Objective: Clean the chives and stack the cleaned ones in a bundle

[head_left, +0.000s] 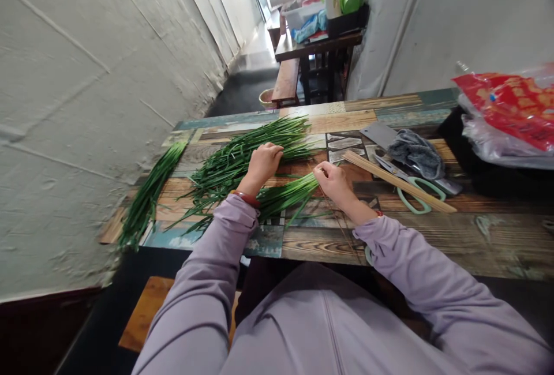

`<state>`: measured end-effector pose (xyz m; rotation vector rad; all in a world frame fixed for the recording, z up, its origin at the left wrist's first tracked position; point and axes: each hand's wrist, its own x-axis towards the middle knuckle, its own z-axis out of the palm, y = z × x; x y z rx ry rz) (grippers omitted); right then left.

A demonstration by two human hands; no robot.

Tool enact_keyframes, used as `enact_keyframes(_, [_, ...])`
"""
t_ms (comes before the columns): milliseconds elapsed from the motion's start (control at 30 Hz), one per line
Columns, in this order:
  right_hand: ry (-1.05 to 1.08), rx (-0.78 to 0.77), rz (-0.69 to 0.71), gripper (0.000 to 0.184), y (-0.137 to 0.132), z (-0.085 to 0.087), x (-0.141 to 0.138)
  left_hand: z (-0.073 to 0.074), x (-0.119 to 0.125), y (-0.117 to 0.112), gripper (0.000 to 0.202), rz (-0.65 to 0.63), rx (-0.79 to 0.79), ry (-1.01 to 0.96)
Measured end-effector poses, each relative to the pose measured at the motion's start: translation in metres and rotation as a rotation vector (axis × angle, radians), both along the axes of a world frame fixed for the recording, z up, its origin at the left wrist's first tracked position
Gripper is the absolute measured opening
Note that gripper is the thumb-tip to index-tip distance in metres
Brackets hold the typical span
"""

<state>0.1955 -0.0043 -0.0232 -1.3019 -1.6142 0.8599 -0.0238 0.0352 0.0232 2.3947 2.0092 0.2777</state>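
My left hand (263, 164) rests with curled fingers on a big loose heap of long green chives (242, 158) spread over the patterned wooden table (389, 236). My right hand (331, 182) is closed round the cut end of a smaller bunch of chives (288, 195) that lies in front of me, leaves pointing left. A third, tidy bundle of chives (149, 193) lies apart at the table's left end by the wall.
To the right lie green-handled scissors (413, 193), a long wooden stick (396, 180), a cleaver under a grey cloth (413, 153), and red and clear plastic bags (508, 115). A white wall runs along the left. A bench and a cluttered table (315, 40) stand beyond.
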Motion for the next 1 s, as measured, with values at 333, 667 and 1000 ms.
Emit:
enact_keyframes(333, [0.261, -0.27, -0.028, 0.025, -0.003, 0.002, -0.004, 0.005, 0.021, 0.022, 0.027, 0.01, -0.084, 0.179])
enact_keyframes(667, [0.412, -0.157, -0.022, 0.031, -0.002, -0.004, -0.005, 0.03, 0.028, 0.011, 0.018, 0.069, 0.175, -0.146])
enact_keyframes(1000, [0.274, -0.205, -0.038, 0.038, 0.012, -0.019, 0.001, -0.011, 0.048, -0.024, 0.029, -0.102, 0.003, -0.494])
